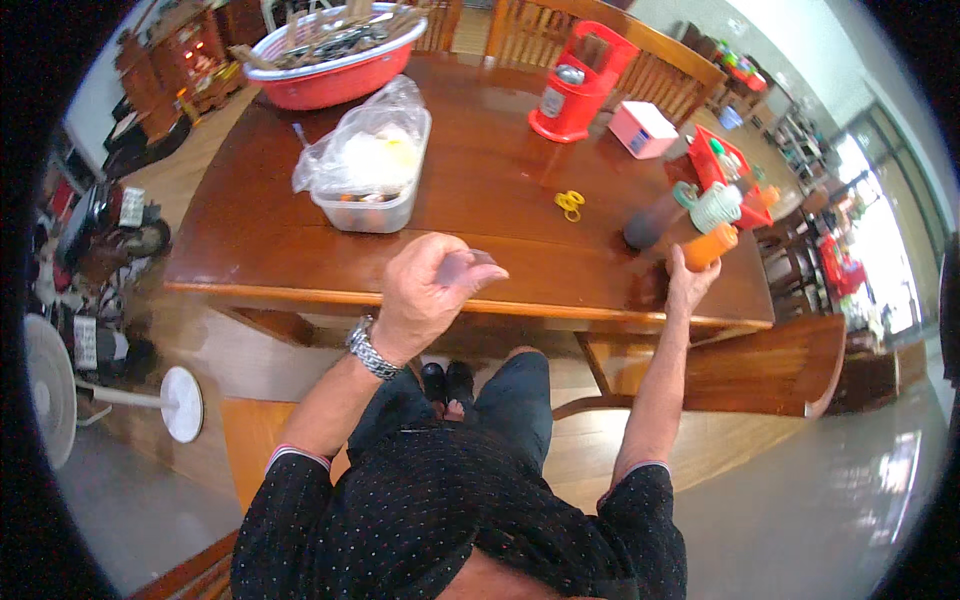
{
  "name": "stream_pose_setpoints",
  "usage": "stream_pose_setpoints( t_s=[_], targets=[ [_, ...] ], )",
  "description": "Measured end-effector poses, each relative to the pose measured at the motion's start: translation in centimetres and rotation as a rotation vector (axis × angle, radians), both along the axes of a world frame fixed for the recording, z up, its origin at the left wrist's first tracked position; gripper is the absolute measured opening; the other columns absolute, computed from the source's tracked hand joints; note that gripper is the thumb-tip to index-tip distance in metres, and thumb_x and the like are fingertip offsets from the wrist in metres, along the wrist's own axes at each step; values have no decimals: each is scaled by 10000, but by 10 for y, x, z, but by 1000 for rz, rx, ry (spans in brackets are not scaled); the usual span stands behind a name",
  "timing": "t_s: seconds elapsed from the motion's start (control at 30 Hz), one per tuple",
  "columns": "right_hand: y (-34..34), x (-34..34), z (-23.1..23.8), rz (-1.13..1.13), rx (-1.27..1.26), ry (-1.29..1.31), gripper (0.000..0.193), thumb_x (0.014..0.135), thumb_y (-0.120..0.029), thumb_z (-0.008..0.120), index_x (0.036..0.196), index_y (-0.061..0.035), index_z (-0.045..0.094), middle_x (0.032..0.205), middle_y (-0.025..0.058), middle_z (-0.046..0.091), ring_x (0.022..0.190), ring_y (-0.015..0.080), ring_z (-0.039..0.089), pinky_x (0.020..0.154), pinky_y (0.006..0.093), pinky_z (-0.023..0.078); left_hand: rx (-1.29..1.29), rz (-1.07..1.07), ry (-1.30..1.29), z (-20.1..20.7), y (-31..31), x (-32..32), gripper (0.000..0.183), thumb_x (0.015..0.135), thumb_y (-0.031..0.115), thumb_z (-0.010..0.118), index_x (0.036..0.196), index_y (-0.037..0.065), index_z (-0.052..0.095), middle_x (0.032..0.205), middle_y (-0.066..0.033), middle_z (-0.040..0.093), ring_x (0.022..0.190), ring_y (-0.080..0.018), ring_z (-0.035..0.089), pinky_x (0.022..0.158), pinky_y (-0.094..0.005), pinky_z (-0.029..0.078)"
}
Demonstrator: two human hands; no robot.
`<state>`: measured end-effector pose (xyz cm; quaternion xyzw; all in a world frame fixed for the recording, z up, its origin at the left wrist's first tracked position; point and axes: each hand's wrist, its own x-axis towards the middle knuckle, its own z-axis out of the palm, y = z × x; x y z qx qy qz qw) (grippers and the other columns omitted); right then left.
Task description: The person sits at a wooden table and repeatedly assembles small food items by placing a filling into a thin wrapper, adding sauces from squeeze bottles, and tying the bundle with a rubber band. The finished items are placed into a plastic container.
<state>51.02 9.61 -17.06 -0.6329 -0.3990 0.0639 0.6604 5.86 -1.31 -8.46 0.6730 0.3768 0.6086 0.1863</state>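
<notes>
Where right grip (pixel 688 286) curls, orange bottle (pixel 711 246) sits (end protruding).

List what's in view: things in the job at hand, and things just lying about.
Apparently in use:
orange bottle, in the right hand
left hand: unclear what, if anything, it holds

Apparently lying about:
yellow rings
pink box
red tub
plastic container

We look down on a glossy brown wooden table (pixel 500 215), with slatted wooden chair backs (pixel 660 60) along its far side. Around it we see a tan floor (pixel 585 445), shiny grey at lower right. Right, bright light fills tall glass panes (pixel 870 180) beside a pale wall (pixel 800 55). Left, a white fan (pixel 50 390) stands.
</notes>
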Motion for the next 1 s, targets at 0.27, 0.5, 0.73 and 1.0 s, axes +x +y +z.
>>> stream_pose_setpoints(
  t_s=[0.27, 0.5, 0.73, 1.0],
  targets=[
    [-30, -35, 18, -19, 121, -206, 719, 880, -135, 863, 1454, 35, 464, 1409, 186, 560, 1236, 315, 600, 1096, 428, 478, -76, -18, -21, 3, -2, -15, 282, 846, 145, 900, 903, 61, 637, 824, -18, 682, 767, -87, 625, 683, -278, 536],
    [-102, -137, 130, 261, 282, -984, 669, 766, 16, 770, 1403, -37, 572, 1398, 158, 587, 1331, 344, 566, 1138, 503, 424, -204, -64, -33, -3, -1, -14, 344, 849, 264, 907, 895, 58, 636, 801, -55, 720, 752, -133, 695, 658, -298, 559],
    [-115, -201, 201, 363, 244, -1411, 697, 652, 60, 730, 1316, -143, 669, 1331, 81, 633, 1305, 305, 586, 1149, 515, 371, -228, -60, -54, -14, -4, -15, 344, 845, 258, 913, 880, 55, 636, 775, -46, 699, 694, -122, 637, 621, -298, 527],
    [-119, -213, 218, 379, 188, -1606, 654, 676, 44, 752, 1290, -171, 690, 1305, 64, 637, 1287, 285, 594, 1136, 504, 367, -220, -47, 11, -15, -5, -15, 336, 849, 248, 904, 893, 50, 635, 752, -71, 668, 663, -175, 631, 610, -325, 516]
  ],
)
